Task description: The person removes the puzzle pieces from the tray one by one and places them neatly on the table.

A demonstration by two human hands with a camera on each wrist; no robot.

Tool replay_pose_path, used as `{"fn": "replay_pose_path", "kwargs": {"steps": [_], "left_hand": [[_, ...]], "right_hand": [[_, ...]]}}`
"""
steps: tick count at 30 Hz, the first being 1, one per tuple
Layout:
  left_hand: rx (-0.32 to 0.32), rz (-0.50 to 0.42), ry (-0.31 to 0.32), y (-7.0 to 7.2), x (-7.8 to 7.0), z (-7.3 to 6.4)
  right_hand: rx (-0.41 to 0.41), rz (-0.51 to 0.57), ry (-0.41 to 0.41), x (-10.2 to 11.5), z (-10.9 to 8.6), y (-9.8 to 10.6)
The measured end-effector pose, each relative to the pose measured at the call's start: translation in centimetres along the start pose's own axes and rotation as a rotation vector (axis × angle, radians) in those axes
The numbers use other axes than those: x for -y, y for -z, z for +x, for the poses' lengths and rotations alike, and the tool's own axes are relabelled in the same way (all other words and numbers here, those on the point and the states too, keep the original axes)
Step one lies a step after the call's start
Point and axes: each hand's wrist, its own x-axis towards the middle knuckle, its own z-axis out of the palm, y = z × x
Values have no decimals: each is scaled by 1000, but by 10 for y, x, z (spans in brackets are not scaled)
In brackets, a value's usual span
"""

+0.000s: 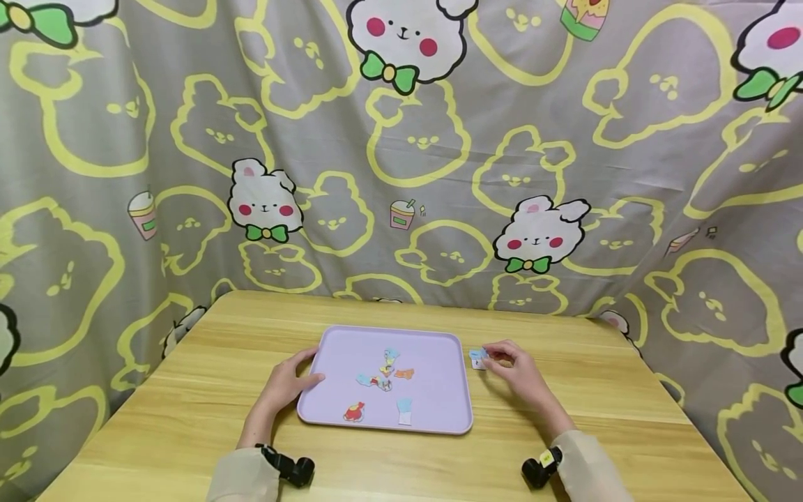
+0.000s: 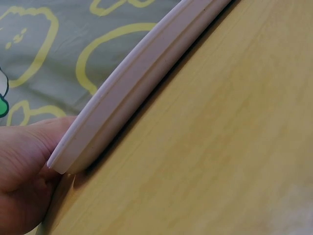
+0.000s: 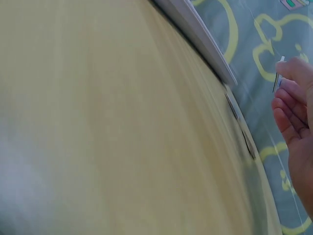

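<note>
A lilac tray (image 1: 433,348) lies on the wooden table. My left hand (image 1: 286,382) grips its left side, thumb over the rim; in the left wrist view the hand (image 2: 24,171) holds the tray's edge (image 2: 117,93). Just right of the tray, my right hand (image 1: 514,368) pinches a small flat piece between thumb and forefinger. The right wrist view shows this piece (image 3: 277,78) edge-on and lifted off the table, its printed face hidden. Beneath that hand lie light-blue and white printed pieces (image 1: 478,362), seen as thin slivers (image 3: 248,144) in the right wrist view.
On the tray are several cut-out pieces: a red one (image 1: 354,411), a blue and white one (image 1: 404,411), an orange one (image 1: 404,374) and a joined colourful cluster (image 1: 376,381). A patterned curtain (image 1: 426,265) hangs behind the table (image 1: 251,321).
</note>
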Motion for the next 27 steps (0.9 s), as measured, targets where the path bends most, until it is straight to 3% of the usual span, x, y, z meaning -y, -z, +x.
{"fn": "replay_pose_path", "kwargs": {"steps": [8,20,27], "left_hand": [[1,-4,-9,0,0,0],[1,-1,-2,0,1,0],[-2,5,-10,-1,2,1]], "right_hand": [[-14,-33,-30,-16,-3,19],[-46,-163,-30,-25,-7,42],[-56,-171,-47,-33,-9,51]]}}
